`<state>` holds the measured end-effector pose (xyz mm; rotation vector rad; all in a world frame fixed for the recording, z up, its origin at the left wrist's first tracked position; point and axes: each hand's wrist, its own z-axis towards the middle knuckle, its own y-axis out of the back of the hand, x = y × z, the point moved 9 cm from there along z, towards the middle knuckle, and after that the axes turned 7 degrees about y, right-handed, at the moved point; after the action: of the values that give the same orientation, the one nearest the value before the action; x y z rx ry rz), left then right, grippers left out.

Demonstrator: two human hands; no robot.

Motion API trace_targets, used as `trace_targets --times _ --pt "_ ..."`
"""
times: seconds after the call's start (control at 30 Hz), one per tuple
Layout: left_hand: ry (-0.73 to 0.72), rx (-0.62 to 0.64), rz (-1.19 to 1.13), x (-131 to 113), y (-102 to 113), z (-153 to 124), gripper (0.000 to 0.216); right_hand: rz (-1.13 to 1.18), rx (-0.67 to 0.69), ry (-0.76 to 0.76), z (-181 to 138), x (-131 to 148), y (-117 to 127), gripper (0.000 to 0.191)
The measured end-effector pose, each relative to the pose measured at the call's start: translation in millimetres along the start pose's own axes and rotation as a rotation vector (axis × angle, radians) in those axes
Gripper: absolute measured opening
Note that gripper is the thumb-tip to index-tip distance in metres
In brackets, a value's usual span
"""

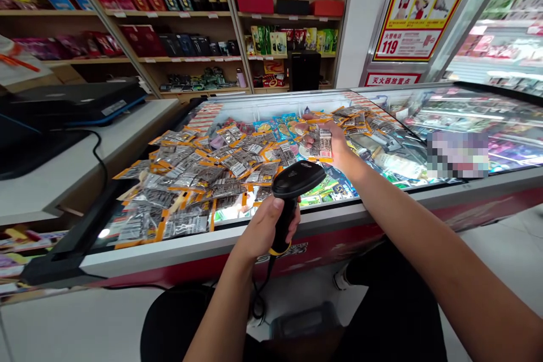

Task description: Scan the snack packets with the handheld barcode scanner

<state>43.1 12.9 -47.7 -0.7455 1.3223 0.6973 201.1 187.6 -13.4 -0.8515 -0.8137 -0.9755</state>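
Note:
My left hand (263,227) is wrapped round the handle of a black barcode scanner (298,176) with a yellow base. Its head is tilted toward the far right, and its cable hangs down. Beyond the scanner, my right hand (340,146) grips a small clear packet (321,144) with a printed barcode label facing me. Many similar packets with orange edges (199,172) lie heaped on the glass top of a chest freezer (169,254), mostly left of my right hand. A smaller group of packets (354,117) lies behind it. Coloured packages (339,184) show through the glass.
A white counter (38,192) with a black device (76,99) and a cable stands at the left. Stocked shelves (178,11) line the back. The freezer continues right, below a fire-safety poster (424,5). A grey plastic container (303,321) stands on the floor.

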Motion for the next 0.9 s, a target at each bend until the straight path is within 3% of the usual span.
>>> trace_targets --times 0.2,0.4,0.47,0.53,0.63,0.73,0.77,0.83,0.9 --pt "0.015 -0.017 -0.016 -1 1 -1 0.055 0.046 -0.051 0.002 1 -1 6 0.048" --pt "0.036 -0.043 -0.057 3 3 0 0.057 -0.152 -0.066 0.027 4 6 9 0.048" --pt "0.018 -0.078 -0.062 2 5 -1 0.056 -0.345 -0.042 0.082 4 16 15 0.049" --pt "0.005 -0.102 -0.061 2 6 -2 0.056 -0.692 -0.056 0.118 1 27 26 0.052" --pt "0.022 -0.093 -0.025 3 3 -3 0.053 -1.325 -0.233 0.076 -7 46 47 0.065" --pt "0.063 -0.066 0.018 6 0 -5 0.05 -1.609 -0.4 0.11 -13 65 40 0.072" --pt "0.074 -0.06 0.028 6 -1 -5 0.049 -1.596 -0.359 0.153 -11 65 27 0.066" --pt "0.09 -0.056 0.045 7 -2 -6 0.05 -1.462 -0.136 0.177 -1 48 -6 0.05" --pt "0.098 -0.064 0.059 7 -2 -6 0.052 -1.325 0.093 0.081 8 20 -35 0.049"
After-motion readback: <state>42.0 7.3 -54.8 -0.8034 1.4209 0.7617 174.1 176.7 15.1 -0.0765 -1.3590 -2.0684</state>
